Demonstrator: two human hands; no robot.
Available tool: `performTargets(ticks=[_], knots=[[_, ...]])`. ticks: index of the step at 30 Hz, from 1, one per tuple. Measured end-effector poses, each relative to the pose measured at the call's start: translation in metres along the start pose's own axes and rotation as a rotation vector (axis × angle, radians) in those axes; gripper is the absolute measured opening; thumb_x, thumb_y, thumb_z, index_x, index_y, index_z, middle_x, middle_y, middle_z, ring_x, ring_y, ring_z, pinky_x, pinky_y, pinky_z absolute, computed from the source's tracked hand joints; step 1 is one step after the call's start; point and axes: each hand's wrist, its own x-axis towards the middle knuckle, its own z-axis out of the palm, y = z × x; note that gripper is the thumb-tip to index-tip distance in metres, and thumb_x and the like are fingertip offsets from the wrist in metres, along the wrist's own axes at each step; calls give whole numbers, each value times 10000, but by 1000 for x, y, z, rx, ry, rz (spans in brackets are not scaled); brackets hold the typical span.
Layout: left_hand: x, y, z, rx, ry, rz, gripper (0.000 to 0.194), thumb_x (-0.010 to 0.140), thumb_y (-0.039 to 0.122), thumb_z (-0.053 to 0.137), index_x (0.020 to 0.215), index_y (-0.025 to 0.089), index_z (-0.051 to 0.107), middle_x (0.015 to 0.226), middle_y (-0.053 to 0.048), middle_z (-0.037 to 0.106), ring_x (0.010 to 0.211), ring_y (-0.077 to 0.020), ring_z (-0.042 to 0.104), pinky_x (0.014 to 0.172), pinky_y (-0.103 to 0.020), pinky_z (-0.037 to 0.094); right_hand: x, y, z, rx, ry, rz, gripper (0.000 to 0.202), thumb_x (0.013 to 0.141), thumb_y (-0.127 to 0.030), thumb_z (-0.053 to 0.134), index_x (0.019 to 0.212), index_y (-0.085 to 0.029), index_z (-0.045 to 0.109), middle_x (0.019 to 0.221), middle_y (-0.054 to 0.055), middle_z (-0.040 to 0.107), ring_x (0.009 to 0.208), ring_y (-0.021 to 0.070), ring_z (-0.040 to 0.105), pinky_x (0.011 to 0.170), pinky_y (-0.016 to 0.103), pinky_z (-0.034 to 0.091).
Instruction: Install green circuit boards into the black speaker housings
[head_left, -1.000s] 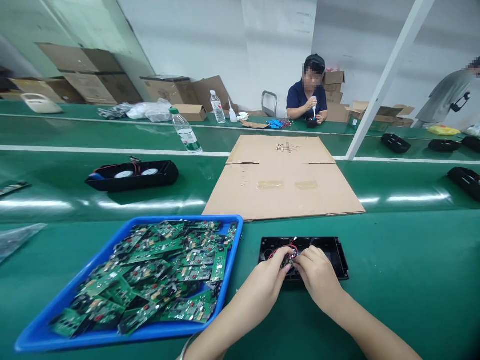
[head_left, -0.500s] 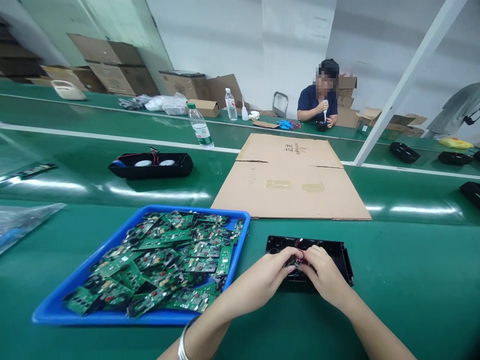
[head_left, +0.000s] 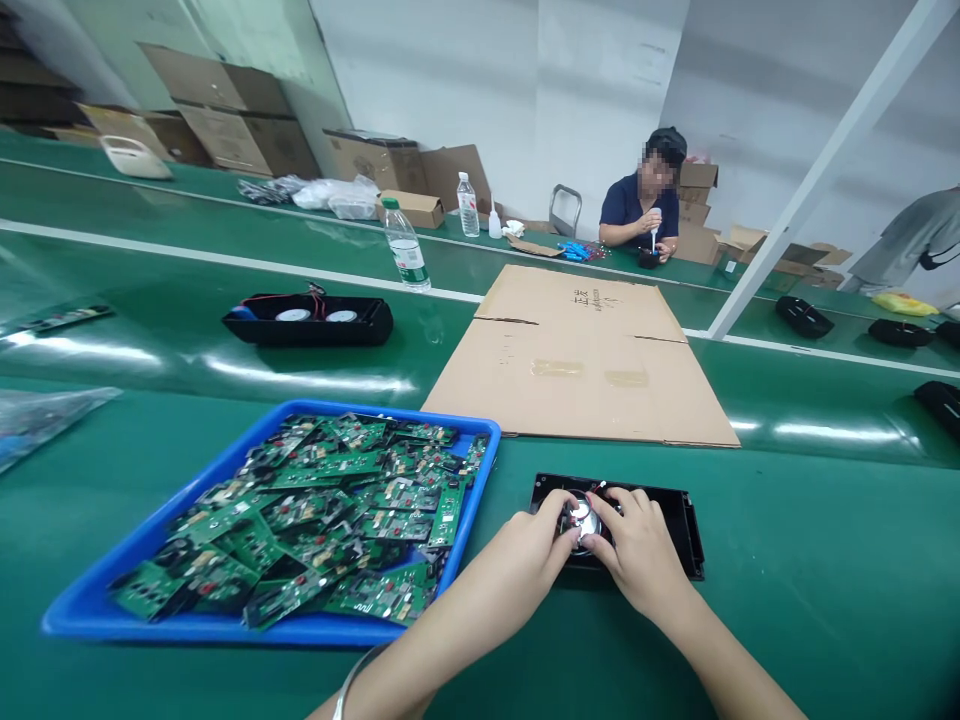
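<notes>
Closest to the camera, both hands meet over a shallow black housing (head_left: 679,520) that lies flat on the green counter (head_left: 825,600), just right of a blue tray (head_left: 97,620). The left hand (head_left: 525,560) curls its fingers against a small round silvery part (head_left: 583,520) inside the housing, and the right hand (head_left: 637,550) pinches the same part from the other side, fingertips bent down onto it. A thin red wire (head_left: 596,490) shows at the fingers. The tray is heaped with green circuit boards (head_left: 330,520).

Beyond the housing a flattened cardboard sheet (head_left: 585,360) lies on the counter. To its left sits a second black housing (head_left: 311,322) with two pale discs in it, and behind that a clear water bottle (head_left: 405,245) stands upright. Farthest off, another person (head_left: 641,205) sits among cardboard boxes (head_left: 225,130), holding a small white bottle.
</notes>
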Motion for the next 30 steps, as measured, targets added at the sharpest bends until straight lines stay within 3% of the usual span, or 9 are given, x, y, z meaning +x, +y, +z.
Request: performTargets(ticks=[3,5,9,12,16,21,25,30], knots=[[2,-3,1,-8,-11,7,253,855,309,332,1027,201,483,619,-19,528,608,-223,546,523,-249,340,1,0,-3,139,-84,8,340,913,-349,382,1192,-196,501,1122,98,540,934,226,468,731,387,419],[4,-5,1,-30,0,9,261,852,313,341,1043,200,477,650,-30,553,667,-236,569,571,-264,373,3,4,-4,353,-88,98,313,917,-330,356,1145,-205,530,1108,79,557,959,215,477,785,392,409],[6,-6,7,-85,36,-27,298,846,289,346,1101,179,455,681,-48,568,726,-248,581,599,-276,385,7,18,-5,842,11,432,260,820,-372,459,939,-161,554,909,76,613,845,189,551,748,327,428],[9,-6,16,-120,94,-32,303,850,282,333,1112,167,433,652,-40,550,659,-240,568,546,-265,345,8,23,-11,947,-9,532,268,753,-349,530,941,-161,491,757,34,616,714,165,554,664,285,416],[14,-7,27,-124,154,-31,297,852,267,318,1108,150,413,640,-44,543,584,-227,541,510,-260,304,7,16,-23,711,-53,333,108,795,-249,506,802,-184,592,760,18,594,735,152,519,693,288,378],[16,-11,30,-152,160,-21,292,842,265,321,1097,154,411,688,-69,575,603,-224,549,531,-272,343,2,4,-15,370,24,-34,223,894,-190,394,794,-163,592,714,26,566,691,152,441,661,300,309],[15,-12,29,-166,139,3,278,831,260,318,1074,170,418,720,-65,593,593,-209,552,536,-273,365,1,3,-1,281,138,-47,272,920,-202,339,742,-142,537,674,25,524,641,140,402,608,279,270],[14,-10,28,-129,126,1,262,836,253,300,1057,176,418,720,-57,595,606,-209,556,545,-276,366,1,5,-1,408,143,26,214,911,-185,377,743,-155,506,697,-1,537,657,124,413,634,261,276]])
